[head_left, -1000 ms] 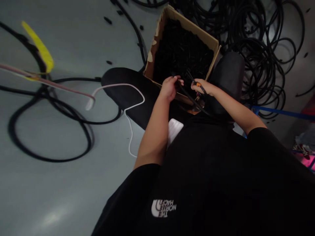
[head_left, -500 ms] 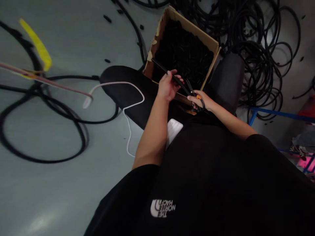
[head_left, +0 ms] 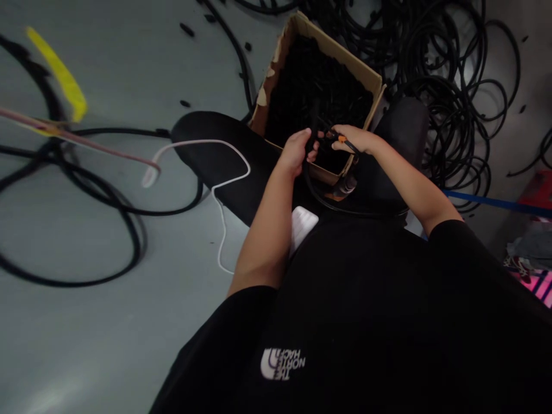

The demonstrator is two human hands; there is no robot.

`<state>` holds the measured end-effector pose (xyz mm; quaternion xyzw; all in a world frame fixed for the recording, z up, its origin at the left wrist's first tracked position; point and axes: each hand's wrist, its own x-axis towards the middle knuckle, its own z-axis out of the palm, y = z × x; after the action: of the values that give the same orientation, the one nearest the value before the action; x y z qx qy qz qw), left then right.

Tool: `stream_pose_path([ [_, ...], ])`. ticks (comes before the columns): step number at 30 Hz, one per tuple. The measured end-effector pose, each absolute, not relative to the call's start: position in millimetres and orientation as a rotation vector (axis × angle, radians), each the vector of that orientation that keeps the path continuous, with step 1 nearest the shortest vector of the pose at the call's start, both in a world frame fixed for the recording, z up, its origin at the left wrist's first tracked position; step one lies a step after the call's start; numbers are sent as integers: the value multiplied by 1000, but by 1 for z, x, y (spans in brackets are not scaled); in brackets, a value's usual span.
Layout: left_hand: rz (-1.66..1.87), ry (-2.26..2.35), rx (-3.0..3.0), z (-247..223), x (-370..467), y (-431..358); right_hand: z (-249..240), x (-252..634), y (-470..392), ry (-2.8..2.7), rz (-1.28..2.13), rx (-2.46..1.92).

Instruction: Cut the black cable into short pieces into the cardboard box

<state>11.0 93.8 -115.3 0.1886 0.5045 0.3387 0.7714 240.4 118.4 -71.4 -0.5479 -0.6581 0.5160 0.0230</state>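
My left hand (head_left: 296, 152) is closed round a length of black tube (head_left: 314, 122), whose upper end stands over the open cardboard box (head_left: 361, 63). From below that hand, the tube curves down and right across my lap. My right hand (head_left: 354, 138) grips a pair of cutters (head_left: 342, 139) with black and orange handles, just right of the tube. The jaws are dark and blurred against the box, so I cannot tell whether they touch the tube. Many short black tube pieces (head_left: 321, 80) fill the box, which sits between my knees.
Tangled coils of black tube (head_left: 452, 98) lie on the floor at the upper right, with larger loops (head_left: 133, 230) at the left. A white cable (head_left: 224, 141) crosses my left thigh near a white device (head_left: 303, 224). A yellow strip (head_left: 60, 69) is at the left.
The tube in my left hand has swung from slanting up-left to nearly upright. My right hand has moved up and forward over the box with the cutters.
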Motion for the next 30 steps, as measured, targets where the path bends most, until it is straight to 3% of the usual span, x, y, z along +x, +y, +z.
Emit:
stream_pose_path([
  [9, 735, 1057, 628, -122, 22, 83, -56, 238, 122, -1954, 1761, -1685],
  [20, 723, 1235, 1077, -189, 14, 92, -78, 235, 98, -2128, 1423, -1819],
  [30, 617, 1116, 1055, -166, 12, 89, -98, 233, 98, -2210, 1416, -1801],
])
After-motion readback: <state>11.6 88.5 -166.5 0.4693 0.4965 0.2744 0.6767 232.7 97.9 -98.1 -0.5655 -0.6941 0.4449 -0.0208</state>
